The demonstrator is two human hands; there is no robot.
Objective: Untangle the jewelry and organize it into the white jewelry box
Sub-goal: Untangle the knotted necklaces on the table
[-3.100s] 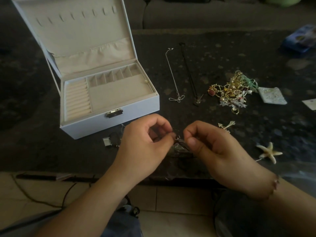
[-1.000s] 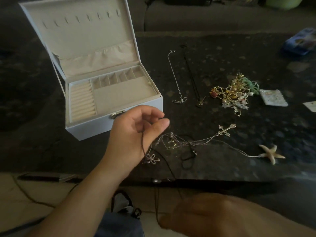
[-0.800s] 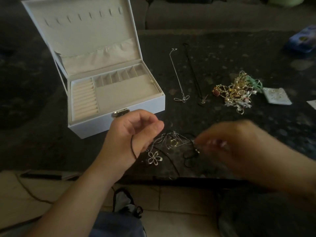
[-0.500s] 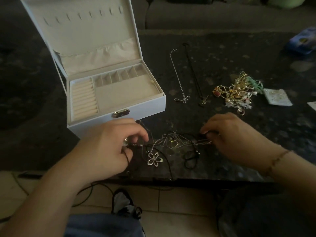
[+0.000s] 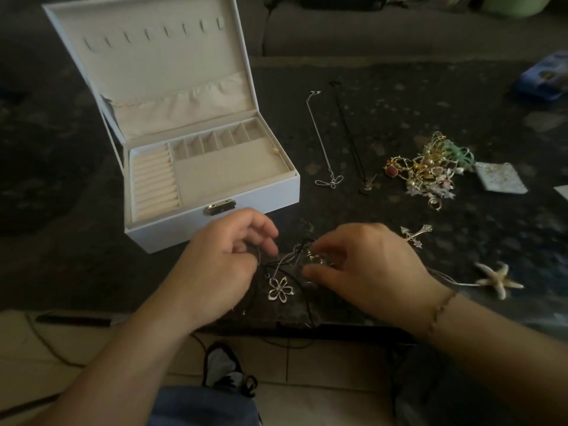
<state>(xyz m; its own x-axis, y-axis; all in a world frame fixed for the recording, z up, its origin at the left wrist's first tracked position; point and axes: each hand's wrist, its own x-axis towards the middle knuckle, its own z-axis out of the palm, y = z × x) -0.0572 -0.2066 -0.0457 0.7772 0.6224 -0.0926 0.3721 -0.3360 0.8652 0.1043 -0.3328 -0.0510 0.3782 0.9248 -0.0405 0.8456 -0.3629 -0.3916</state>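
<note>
Pinching a thin dark cord between thumb and forefinger, the left hand holds one side of the knot of necklaces near the front edge of the dark table. The right hand grasps the other side of the same knot, its fingertips closed on the shiny part where silver chains and black cords cross. A flower pendant lies flat on the table just below the knot, between the two hands. Both hands are low over the table with palms turned down and fingers curled inward toward each other; the forearms come in from the lower corners.

I judge the task to be at an early stage. The white jewelry box stands open just behind the left hand, and its compartments look almost empty; only one tiny pale thing sits at the right wall, too small to identify. Two necklaces, a silver chain and a black cord necklace, lie straight, side by side, right of the box, so these appear separated but not yet stored. A gold heap of jewelry, a cross pendant and a starfish pendant wait on the right.
</note>
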